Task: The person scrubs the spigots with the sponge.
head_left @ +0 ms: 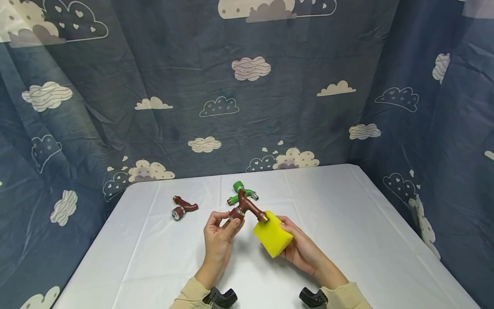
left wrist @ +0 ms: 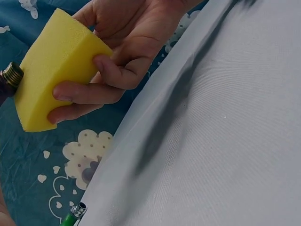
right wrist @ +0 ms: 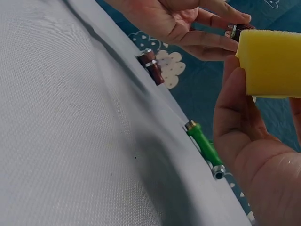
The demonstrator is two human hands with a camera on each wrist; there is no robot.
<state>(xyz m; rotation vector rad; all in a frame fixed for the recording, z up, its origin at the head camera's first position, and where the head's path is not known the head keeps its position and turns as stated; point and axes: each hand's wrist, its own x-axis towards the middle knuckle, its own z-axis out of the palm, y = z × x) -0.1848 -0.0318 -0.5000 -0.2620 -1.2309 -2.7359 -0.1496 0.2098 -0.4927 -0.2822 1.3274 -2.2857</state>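
Observation:
Above the table, my left hand [head_left: 219, 240] grips a brown faucet [head_left: 247, 205] by its knob end. The faucet's brass threaded end [left wrist: 11, 74] meets the face of a yellow sponge [head_left: 273, 235], seen closely in the left wrist view. Fingers and thumb of my right hand [head_left: 302, 251] hold that sponge by its right side. In the right wrist view the sponge [right wrist: 273, 63] hides most of the faucet, and only part of its knob [right wrist: 237, 31] shows beside the left hand's fingers.
A white cloth covers the table [head_left: 173, 266]. On it lie a second brown faucet [head_left: 184, 207] at the back left and a green faucet [head_left: 241, 194] behind the hands. Dark blue curtains [head_left: 185, 86] with cloud prints stand behind and at both sides.

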